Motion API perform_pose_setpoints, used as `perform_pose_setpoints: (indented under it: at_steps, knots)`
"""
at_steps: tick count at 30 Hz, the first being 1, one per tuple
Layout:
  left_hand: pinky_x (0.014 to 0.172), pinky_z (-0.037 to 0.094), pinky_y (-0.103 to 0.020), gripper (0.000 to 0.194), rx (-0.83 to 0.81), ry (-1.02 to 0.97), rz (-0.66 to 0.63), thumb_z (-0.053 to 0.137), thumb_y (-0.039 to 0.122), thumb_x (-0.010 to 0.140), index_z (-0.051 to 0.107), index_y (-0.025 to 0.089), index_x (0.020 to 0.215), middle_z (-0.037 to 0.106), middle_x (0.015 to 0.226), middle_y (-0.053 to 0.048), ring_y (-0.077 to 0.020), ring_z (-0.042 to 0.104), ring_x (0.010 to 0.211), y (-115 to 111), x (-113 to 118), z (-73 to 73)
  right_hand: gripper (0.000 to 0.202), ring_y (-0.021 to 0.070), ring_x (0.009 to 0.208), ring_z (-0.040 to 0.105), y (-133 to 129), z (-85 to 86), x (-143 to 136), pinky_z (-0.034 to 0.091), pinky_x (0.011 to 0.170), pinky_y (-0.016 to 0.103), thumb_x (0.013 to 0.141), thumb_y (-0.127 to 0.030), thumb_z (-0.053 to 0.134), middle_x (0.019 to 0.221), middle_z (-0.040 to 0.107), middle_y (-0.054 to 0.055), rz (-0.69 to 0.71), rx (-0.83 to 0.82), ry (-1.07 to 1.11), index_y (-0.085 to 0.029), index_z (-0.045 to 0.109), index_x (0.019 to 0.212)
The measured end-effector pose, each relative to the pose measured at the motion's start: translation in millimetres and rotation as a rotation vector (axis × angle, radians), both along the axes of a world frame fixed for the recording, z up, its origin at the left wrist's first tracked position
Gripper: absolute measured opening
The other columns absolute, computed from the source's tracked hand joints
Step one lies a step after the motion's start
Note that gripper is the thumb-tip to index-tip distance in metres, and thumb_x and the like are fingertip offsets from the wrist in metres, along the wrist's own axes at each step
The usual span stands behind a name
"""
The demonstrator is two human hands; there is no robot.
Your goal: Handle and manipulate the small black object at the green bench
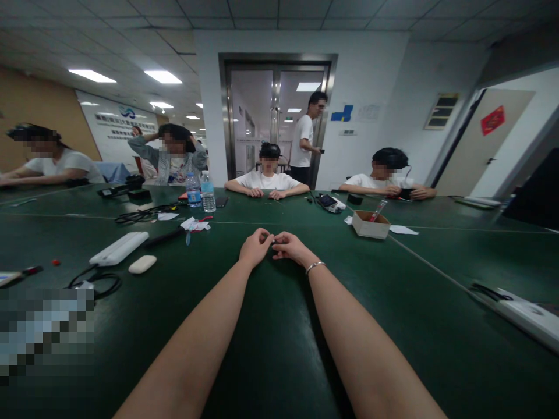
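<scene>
Spanning the whole lower view: a dark green table (271,349), with both bare forearms stretched out over its middle toward the far edge.
People: four sit along the far and left edges of the table, one stands by the glass door behind them.
White power strip (119,248): lies at the table's left side, well apart from the hands, with a white oval piece (142,264) just beside it.
Cardboard box (370,224): open, toward the far right of the table, a red-tipped pen leaning in it.
Water bottles (201,192): two, upright, near the far edge, left of centre.
Left hand (255,246): fingers curled, tips meeting the right hand's at the table's middle.
Right hand (292,247): fingers curled likewise, a thin bracelet on the wrist.
Small dark item (275,241): sits right between the two sets of fingertips, seemingly pinched by both hands; too tiny to tell what it is or how firmly each hand holds it.
</scene>
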State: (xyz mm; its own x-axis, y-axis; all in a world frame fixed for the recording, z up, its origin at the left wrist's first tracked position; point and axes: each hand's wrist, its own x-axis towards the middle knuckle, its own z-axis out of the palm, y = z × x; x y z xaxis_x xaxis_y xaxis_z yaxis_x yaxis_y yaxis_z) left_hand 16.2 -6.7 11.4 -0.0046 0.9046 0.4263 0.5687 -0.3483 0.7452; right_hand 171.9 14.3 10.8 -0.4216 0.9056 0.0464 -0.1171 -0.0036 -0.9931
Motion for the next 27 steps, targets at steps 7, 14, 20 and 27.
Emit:
perform_pose_setpoints:
  at_steps: [7,14,20,27]
  knots:
    - [0.077,0.047,-0.028,0.019,0.029,-0.22,-0.191,0.057,0.028,0.076,0.062,0.017,0.091,0.066,0.093,-0.006,-0.0159,0.06,0.083,13.2,3.8,-9.2,0.03,0.0044,0.041,0.053,-0.9,-0.7,0.3,0.06,0.058,0.032,0.068,-0.007,0.073,0.06,0.051,-0.008,-0.011,-0.006,0.005,-0.015,0.05,0.085]
    - [0.07,0.047,-0.027,0.024,-0.049,-0.246,-0.152,0.057,0.037,0.076,0.062,0.016,0.086,0.066,0.083,-0.007,-0.0165,0.06,0.078,19.8,1.3,-16.2,0.04,0.0059,0.043,0.055,2.8,-2.6,-4.4,0.059,0.049,0.027,0.065,-0.002,0.071,0.066,0.048,-0.009,-0.055,0.047,-0.042,-0.018,0.049,0.095]
    - [0.058,0.045,-0.024,0.034,-0.127,-0.279,-0.094,0.06,0.048,0.071,0.061,0.015,0.082,0.065,0.077,-0.006,-0.0146,0.059,0.067,24.8,-0.1,-20.5,0.042,0.0074,0.047,0.058,5.2,-5.8,-6.4,0.058,0.045,0.023,0.064,-0.003,0.071,0.07,0.049,-0.007,-0.072,0.08,-0.081,-0.018,0.05,0.097]
    - [0.054,0.044,-0.021,0.03,-0.186,-0.427,-0.185,0.054,0.044,0.075,0.06,0.015,0.083,0.064,0.079,-0.005,-0.0137,0.06,0.067,19.1,1.1,-12.4,0.041,0.0069,0.046,0.057,1.7,-2.4,-4.7,0.058,0.046,0.023,0.067,-0.003,0.07,0.072,0.048,-0.006,-0.074,0.068,-0.079,-0.019,0.051,0.1]
